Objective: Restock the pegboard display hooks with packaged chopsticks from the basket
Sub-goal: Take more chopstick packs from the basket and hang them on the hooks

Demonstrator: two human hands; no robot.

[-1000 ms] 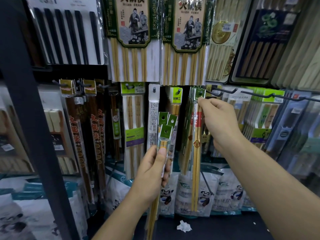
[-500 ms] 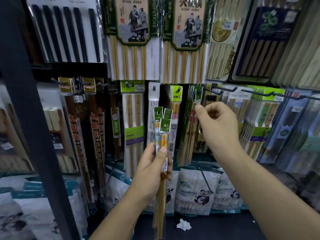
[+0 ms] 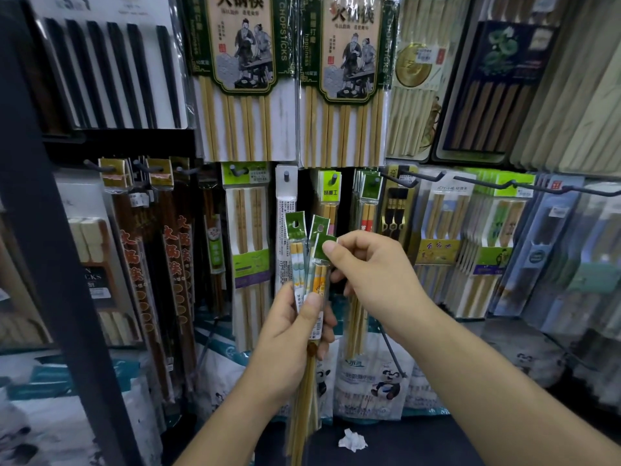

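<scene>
My left hand (image 3: 295,334) grips a bundle of three chopstick packs (image 3: 307,274) with green header tabs, held upright in front of the display. My right hand (image 3: 373,274) pinches the green tab (image 3: 324,245) of the rightmost pack between thumb and forefinger. Just above and behind, a row of matching green-tabbed packs (image 3: 368,196) hangs on a hook (image 3: 408,178) of the pegboard. The basket is not in view.
Larger chopstick packs (image 3: 242,79) hang across the upper row. Dark packs (image 3: 171,250) hang at left behind a black upright post (image 3: 50,230). Long bare hooks (image 3: 504,186) jut out at right. Panda-printed bags (image 3: 373,381) stand below; a crumpled paper scrap (image 3: 353,440) lies on the floor.
My right hand left the packs hanging on the hook, came down and left, and took hold of a green tab in the bundle. My left hand raised the bundle slightly.
</scene>
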